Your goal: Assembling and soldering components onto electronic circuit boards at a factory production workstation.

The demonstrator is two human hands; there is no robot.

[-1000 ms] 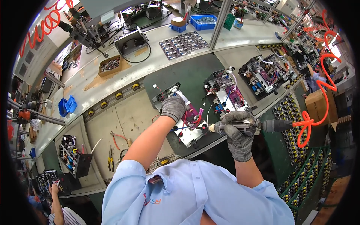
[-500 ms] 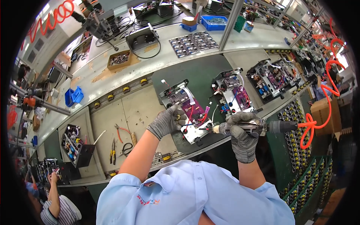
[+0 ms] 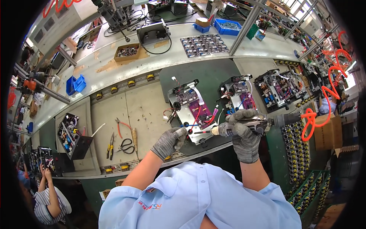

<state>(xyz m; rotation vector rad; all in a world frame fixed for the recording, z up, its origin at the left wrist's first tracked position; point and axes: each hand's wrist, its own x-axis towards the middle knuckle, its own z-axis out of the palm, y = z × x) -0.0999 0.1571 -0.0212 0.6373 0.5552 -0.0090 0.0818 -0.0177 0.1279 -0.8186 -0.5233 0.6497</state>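
Note:
Both my hands wear grey knit gloves. My right hand (image 3: pixel 245 136) is wrapped round a pneumatic screwdriver (image 3: pixel 253 123), held sideways with its bit pointing left. The bit's tip is over the front of a metal chassis (image 3: pixel 192 114) that carries a purple circuit board (image 3: pixel 199 112) and red and blue wires. At the chassis's front left corner my left hand (image 3: pixel 170 143) has its fingers pinched close to the bit's tip. Whatever they hold is too small to make out. A second unit (image 3: pixel 238 95) with a purple board stands just to the right.
Left on the bench lie red-handled pliers (image 3: pixel 124 127), yellow-handled pliers (image 3: pixel 110 147) and black scissors (image 3: pixel 126 146). Another unit (image 3: pixel 76 136) sits farther left. A coiled red air hose (image 3: pixel 324 110) hangs at right. A parts box (image 3: pixel 127 52) stands behind. Another person (image 3: pixel 49 198) works at far left.
My left hand has moved down from the chassis's left side to its front corner by the bit. The screwdriver has shifted slightly left. My view has shifted, so the bench appears displaced.

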